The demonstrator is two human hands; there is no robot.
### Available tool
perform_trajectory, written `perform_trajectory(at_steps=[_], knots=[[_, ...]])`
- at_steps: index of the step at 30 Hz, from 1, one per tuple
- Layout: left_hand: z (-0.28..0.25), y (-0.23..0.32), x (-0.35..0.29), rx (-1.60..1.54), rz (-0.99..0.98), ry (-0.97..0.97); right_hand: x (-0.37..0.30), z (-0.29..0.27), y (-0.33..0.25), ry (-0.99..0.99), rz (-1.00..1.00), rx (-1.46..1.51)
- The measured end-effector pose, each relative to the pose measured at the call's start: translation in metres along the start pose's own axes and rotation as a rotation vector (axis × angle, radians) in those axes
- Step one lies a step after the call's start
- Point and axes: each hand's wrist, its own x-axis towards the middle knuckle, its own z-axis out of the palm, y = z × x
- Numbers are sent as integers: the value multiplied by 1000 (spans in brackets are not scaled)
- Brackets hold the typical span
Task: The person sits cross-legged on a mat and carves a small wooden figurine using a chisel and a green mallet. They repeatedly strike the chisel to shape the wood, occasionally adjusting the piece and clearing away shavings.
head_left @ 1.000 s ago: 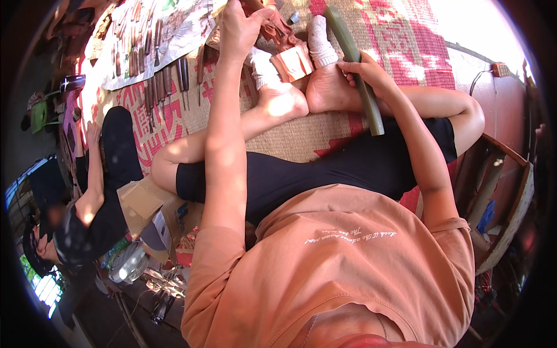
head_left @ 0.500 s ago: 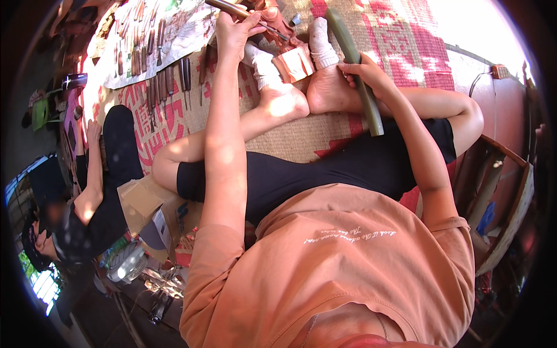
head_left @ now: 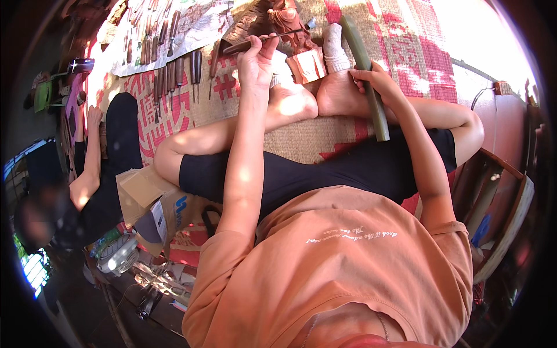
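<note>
Pinched in the fingers of my left hand (head_left: 255, 62) is a chisel with a dark wooden handle (head_left: 239, 46). Its thin metal blade (head_left: 292, 31) points right across a reddish carved wooden figure (head_left: 284, 16); whether it touches the wood I cannot tell. The figure's block-like base (head_left: 306, 65) sits between my two feet, which wear pale toe-end coverings. My right hand (head_left: 380, 86) is wrapped around a long green bar (head_left: 361, 51), slanting over my right foot, apart from the figure.
Several wood-handled carving tools (head_left: 168, 78) lie left on the patterned mat (head_left: 296, 139) and a white sheet (head_left: 200, 29). A cardboard box (head_left: 139, 188) stands by my left knee. Another person's arm (head_left: 90, 168) is at far left. A wooden frame (head_left: 505, 232) stands at right.
My left hand has moved right and slightly down, swinging the chisel so its blade now points up to the right over the figure. My right hand keeps its hold on the green bar.
</note>
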Motion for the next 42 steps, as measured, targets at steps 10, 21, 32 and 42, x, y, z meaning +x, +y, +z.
perform_trajectory(at_steps=[10,21,32,42], knots=[[23,-5,-3,689,343,-50,-5,3,-7,21,28,14],[24,4,11,809,348,-97,0,0,-1,-21,2,11],[6,6,24,704,245,-32,0,4,-1,10,4,24],[-4,-10,16,614,266,73,1,3,0,13,3,-20]])
